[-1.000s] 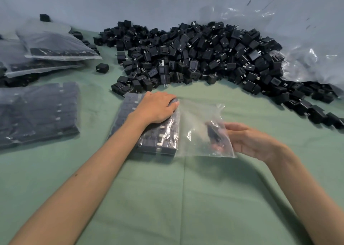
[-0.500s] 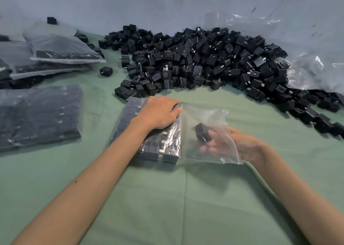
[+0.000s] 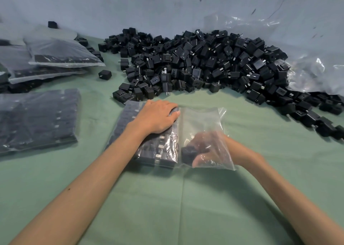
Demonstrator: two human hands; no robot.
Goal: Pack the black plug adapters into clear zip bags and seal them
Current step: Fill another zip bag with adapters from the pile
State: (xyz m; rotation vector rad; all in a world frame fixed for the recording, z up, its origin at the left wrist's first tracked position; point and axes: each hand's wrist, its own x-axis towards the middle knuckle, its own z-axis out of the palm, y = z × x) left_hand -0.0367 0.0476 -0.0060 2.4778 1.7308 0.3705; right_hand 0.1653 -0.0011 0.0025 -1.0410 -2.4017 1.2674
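One black adapter (image 3: 187, 152) sits in the curled fingers (image 3: 200, 158) of our right hand (image 3: 210, 147), which reaches inside the clear zip bag (image 3: 202, 118) from its right end; we see it through the film, a little hazed. The adapter is just beside the packed rows (image 3: 160, 151) that fill the bag's left part, at their near end. Our left hand (image 3: 158, 117) lies flat on those rows through the plastic, fingers straight and gripping nothing, pressing them in place. We judge the step to be filling, with the bag not yet full or sealed. The next move, we think, calls for seating the adapter square against the last row and letting go without knocking its neighbours. Beyond the bag lies the loose pile (image 3: 204, 62) on the green cloth (image 3: 167, 207), and filled bags (image 3: 37, 118) lie to the left.
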